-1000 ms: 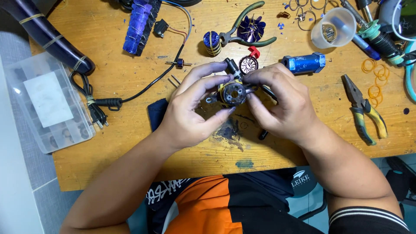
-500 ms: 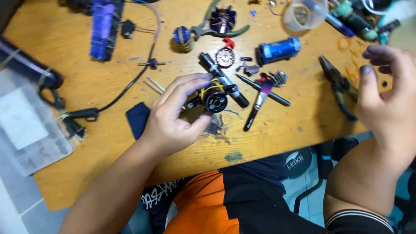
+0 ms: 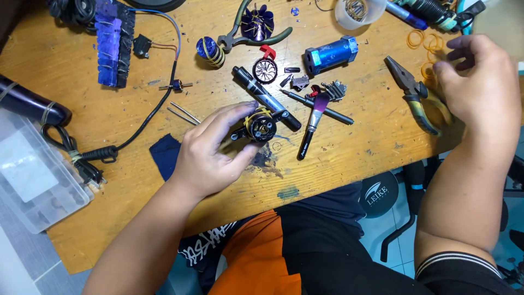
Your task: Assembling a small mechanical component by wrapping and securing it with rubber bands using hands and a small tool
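Motor point(image 3: 261, 127), small, round and dark with yellow windings, sits pinched between the thumb and fingers of the left hand point(image 3: 210, 155), just above the near middle of the wooden table point(image 3: 355, 158). That table is the largest thing in view, and clutter fills its far half. At the near left edge a clear plastic box point(image 3: 33, 175) hangs over the side. Far left lies a strip of blue blades point(image 3: 113, 43). The right hand point(image 3: 480, 87) hovers over the right edge with its fingers loosely curled and holding nothing, just beside the yellow-handled pliers point(image 3: 417, 98). Far of centre lie a blue cylinder point(image 3: 330, 53) and green-handled pliers point(image 3: 248, 37). A black marker point(image 3: 265, 97) lies touching the motor's far side, with a small brush point(image 3: 314, 123) just to the right. A tiny round fan wheel point(image 3: 265, 70) rests far of the marker.
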